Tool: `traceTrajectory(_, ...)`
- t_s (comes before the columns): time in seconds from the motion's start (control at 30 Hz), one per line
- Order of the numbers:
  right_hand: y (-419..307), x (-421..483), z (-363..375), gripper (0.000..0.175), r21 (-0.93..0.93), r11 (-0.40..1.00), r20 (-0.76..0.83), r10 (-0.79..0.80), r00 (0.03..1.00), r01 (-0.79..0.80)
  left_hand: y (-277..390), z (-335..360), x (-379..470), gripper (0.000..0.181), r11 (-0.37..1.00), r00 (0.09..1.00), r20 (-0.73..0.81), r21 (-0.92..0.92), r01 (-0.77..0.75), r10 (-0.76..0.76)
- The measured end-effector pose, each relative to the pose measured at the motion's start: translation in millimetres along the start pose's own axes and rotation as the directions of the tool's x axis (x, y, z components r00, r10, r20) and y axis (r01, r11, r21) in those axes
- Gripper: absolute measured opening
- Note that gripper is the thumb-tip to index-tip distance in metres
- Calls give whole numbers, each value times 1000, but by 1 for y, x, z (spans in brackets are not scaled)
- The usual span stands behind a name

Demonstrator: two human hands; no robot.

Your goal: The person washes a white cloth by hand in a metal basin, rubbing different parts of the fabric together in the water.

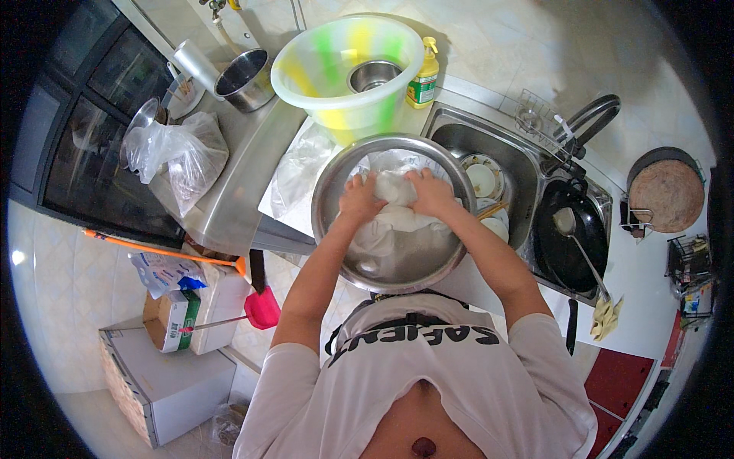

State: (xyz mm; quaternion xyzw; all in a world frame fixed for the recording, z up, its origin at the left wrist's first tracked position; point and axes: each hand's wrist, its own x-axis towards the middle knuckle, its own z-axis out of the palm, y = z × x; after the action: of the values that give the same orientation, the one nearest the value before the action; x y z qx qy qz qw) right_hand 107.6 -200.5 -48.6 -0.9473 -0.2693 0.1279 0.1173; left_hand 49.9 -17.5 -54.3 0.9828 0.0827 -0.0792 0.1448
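Observation:
A wide stainless steel basin (395,278) stands in front of me at the counter's edge. Inside it lies a whitish plastic bag (395,189) around a soft white mass, possibly dough or flour; the picture does not settle which. My left hand (361,199) grips the bag's left side, fingers curled and thumb pointing inward. On the opposite side my right hand (430,195) holds it the same way. Both forearms reach over the near rim. The undersides of my fingers are hidden.
Behind the basin stands a large striped plastic tub (344,109) holding a metal bowl (375,76). A yellow pump bottle (423,74) is beside it. To the right, the sink (519,143) contains dishes (484,175) and a black wok (567,246) with a ladle. A knife (572,327) lies near the counter edge.

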Motion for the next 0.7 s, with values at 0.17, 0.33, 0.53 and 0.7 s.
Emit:
traceTrajectory(0.17, 5, 5, 11, 73, 33, 999, 64, 19, 998, -21, -2, 10, 7, 76, 1000, 993, 115, -2, 10, -10)
traceTrajectory(0.33, 7, 7, 20, 69, 33, 999, 54, 30, 998, -32, -4, 34, 10, 71, 1000, 1000, 13, -1, 10, -10)
traceTrajectory(0.53, 14, 17, 32, 44, 37, 998, 69, 57, 996, -60, -4, 44, 14, 59, 999, 997, 70, 24, 30, -31)
traceTrajectory(0.7, 8, 4, 29, 36, -51, 999, -93, 12, 996, -17, -14, 53, 15, 47, 998, 998, -33, 35, -49, 51)
